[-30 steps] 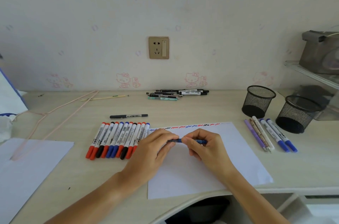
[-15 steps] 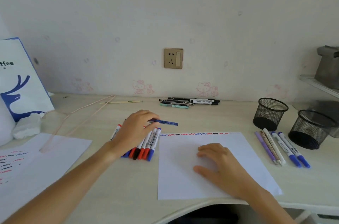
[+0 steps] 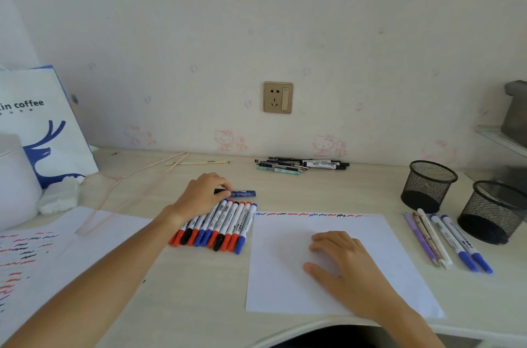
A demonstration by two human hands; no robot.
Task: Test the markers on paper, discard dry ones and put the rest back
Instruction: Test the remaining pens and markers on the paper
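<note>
I am sitting at a pale wooden desk [image 3: 328, 182] facing a cream wall [image 3: 285, 34] with faint pink cartoon cats; a gold socket [image 3: 278, 97] is gleaming above the desk's far edge in soft daylight.

The desk [image 3: 176, 299] was pale wood-grain laminate, smooth and matt. A plain white paper sheet [image 3: 370, 236] lay at centre right, matt, with ink squiggles along its top edge. The row of markers [image 3: 225, 223] at centre had glossy white plastic barrels with coloured caps. Two pen cups [image 3: 429, 185] at far right were black wire mesh metal. At upper left, a paper bag [image 3: 42, 125] looked smooth; the wallpaper [image 3: 342, 34] was matt
</note>
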